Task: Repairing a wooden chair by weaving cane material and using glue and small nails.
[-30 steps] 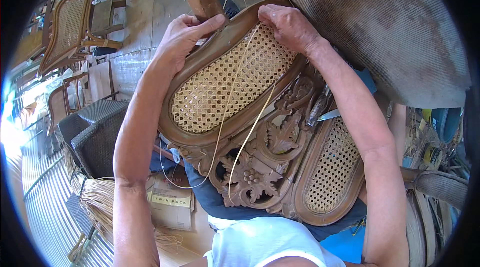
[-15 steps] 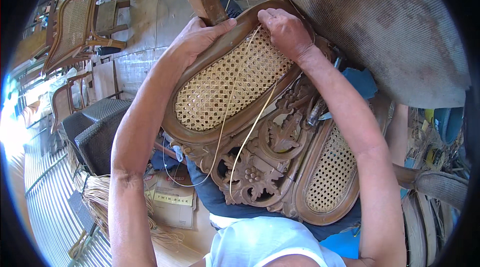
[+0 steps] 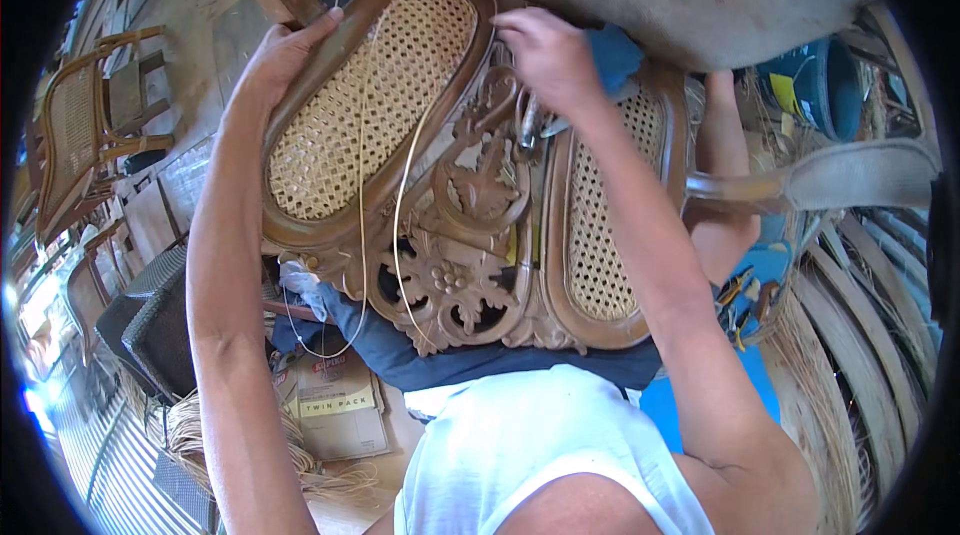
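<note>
A carved brown wooden chair back [image 3: 465,205] with woven cane panels lies tilted before me. My left hand [image 3: 283,57] grips the outer edge of the left panel's frame beside a curved wooden arm, thumb on top, other fingers mostly hidden. My right hand [image 3: 550,60], blurred, is at that panel's right rim with fingers drawn together; whatever they hold is too unclear to name. Across the left cane panel [image 3: 375,100] runs a long loose cane strand [image 3: 362,185], looping down below the frame. A second pale strand [image 3: 402,195] hangs over the carving. A metal tool [image 3: 528,123] lies below my right hand.
Dark cloth [image 3: 400,355] lies under the chair back. At the right are a wooden chair arm [image 3: 740,190], a teal bucket [image 3: 830,85] and a blue tray of tools [image 3: 745,305]. Cane chairs [image 3: 75,135], a cardboard box [image 3: 335,405] and a cane bundle [image 3: 190,435] are at left.
The view has shifted, so the chair back appears lower left. My right hand has moved from the panel's upper end to its right rim. My left hand keeps its grip on the frame.
</note>
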Motion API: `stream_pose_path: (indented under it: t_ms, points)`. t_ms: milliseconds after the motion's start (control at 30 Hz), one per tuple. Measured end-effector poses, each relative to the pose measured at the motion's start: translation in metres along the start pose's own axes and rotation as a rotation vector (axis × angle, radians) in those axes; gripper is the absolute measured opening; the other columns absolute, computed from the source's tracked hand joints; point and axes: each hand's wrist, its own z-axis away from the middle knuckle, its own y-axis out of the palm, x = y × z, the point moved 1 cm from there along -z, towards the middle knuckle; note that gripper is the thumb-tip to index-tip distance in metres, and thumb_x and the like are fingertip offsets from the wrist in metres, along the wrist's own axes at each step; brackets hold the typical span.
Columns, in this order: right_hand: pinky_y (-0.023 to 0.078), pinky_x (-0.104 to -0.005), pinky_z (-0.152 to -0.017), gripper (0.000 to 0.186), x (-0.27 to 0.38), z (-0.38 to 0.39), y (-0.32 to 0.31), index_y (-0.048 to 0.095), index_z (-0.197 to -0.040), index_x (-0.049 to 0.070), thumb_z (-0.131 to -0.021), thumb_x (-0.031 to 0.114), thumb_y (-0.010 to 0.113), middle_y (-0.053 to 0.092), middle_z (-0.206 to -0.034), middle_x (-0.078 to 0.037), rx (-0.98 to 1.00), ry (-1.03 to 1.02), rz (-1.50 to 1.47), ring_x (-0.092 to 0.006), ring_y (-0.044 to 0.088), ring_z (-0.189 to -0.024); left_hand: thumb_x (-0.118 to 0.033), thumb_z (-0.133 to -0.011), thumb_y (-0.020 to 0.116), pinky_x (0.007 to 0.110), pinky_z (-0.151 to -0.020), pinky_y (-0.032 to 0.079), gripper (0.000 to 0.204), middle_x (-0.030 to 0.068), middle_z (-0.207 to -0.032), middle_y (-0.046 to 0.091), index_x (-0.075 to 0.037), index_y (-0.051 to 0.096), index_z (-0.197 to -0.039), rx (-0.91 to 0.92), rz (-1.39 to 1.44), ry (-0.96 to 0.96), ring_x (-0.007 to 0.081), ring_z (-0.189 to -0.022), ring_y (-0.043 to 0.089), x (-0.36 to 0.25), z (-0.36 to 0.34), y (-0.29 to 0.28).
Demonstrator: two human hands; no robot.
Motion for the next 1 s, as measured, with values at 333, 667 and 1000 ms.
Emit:
stream_pose_path:
  t_ms: [333, 667, 1000]
  points:
    - [0.046, -0.0399, -0.089, 0.018, -0.018, 0.086, -0.066, 0.069, -0.102, 0.01, -0.086, 0.019, 0.069, 0.064, -0.104, -0.008, 0.329, -0.068, 0.316, -0.0283, 0.057, -0.099, -0.041, -0.082, 0.084, 0.031, -0.065, 0.056, 0.053, 0.0102, -0.089, 0.074, 0.004, 0.071, -0.107, -0.001, 0.062, 0.032, 0.0161, -0.071, 0.069, 0.001, -0.005, -0.001]
    - [0.043, -0.0465, -0.079, 0.012, -0.035, 0.074, -0.099, 0.054, -0.09, 0.007, -0.089, 0.011, 0.065, 0.056, -0.091, -0.011, 0.682, -0.054, 0.379, -0.0338, 0.054, -0.087, -0.039, -0.083, 0.085, 0.032, -0.07, 0.057, 0.054, 0.0125, -0.095, 0.073, 0.005, 0.069, -0.109, -0.053, 0.02, 0.054, 0.0183, -0.076, 0.07, 0.009, -0.016, 0.0]
    - [0.047, -0.0331, -0.072, 0.011, 0.084, 0.167, -0.297, 0.055, -0.098, 0.002, -0.103, 0.009, 0.049, 0.06, -0.091, -0.011, -0.497, 0.23, -0.23, -0.0173, 0.053, -0.079, -0.044, -0.081, 0.085, 0.033, -0.069, 0.059, 0.063, 0.0155, -0.1, 0.072, 0.006, 0.067, -0.115, -0.073, 0.003, -0.004, 0.0201, -0.08, 0.071, -0.005, -0.003, 0.001]
